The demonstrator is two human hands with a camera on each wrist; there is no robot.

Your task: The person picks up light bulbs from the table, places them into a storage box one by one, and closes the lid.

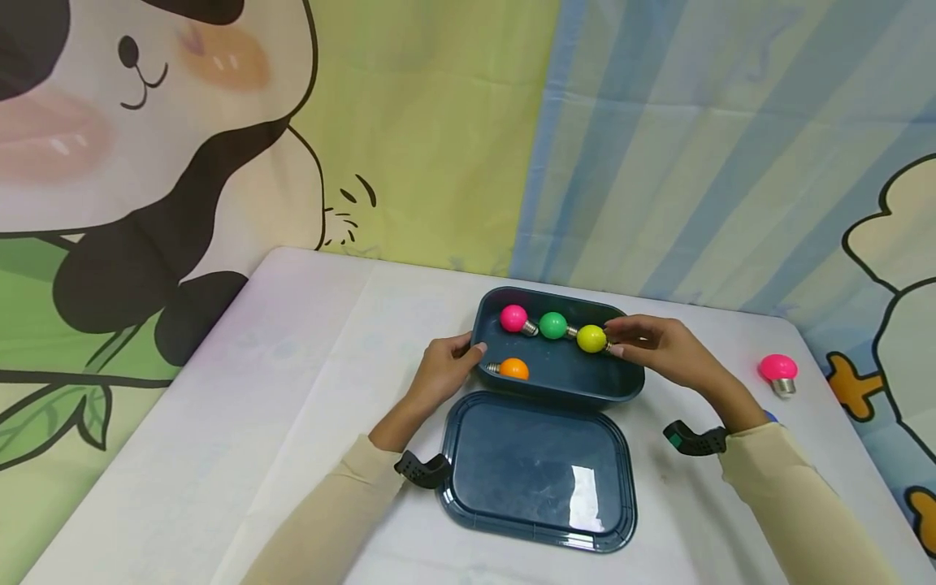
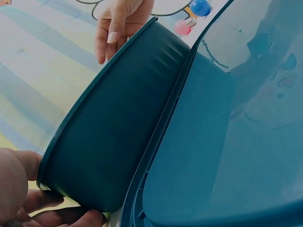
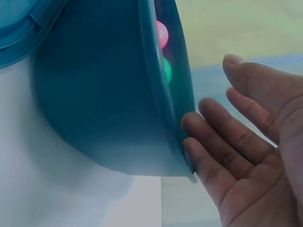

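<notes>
A dark blue-green plastic box (image 1: 559, 370) stands with its open side up, holding a pink bulb (image 1: 513, 318), a green bulb (image 1: 552, 325), a yellow bulb (image 1: 591, 339) and an orange bulb (image 1: 514, 369). My left hand (image 1: 442, 370) grips the box's left end, thumb at the rim and fingers around the outer wall, as the left wrist view shows. At the opposite end is my right hand (image 1: 669, 349), its fingertips right at the rim beside the yellow bulb's base. In the right wrist view its thumb stands apart from the fingers, with nothing between them.
The matching lid (image 1: 541, 479) lies flat on the white table (image 1: 307, 471) in front of the box. Off to the right rests another pink bulb (image 1: 778, 370). A blue bulb (image 2: 200, 7) is mostly hidden behind my right wrist in the head view. Printed curtains (image 1: 439, 122) hang behind.
</notes>
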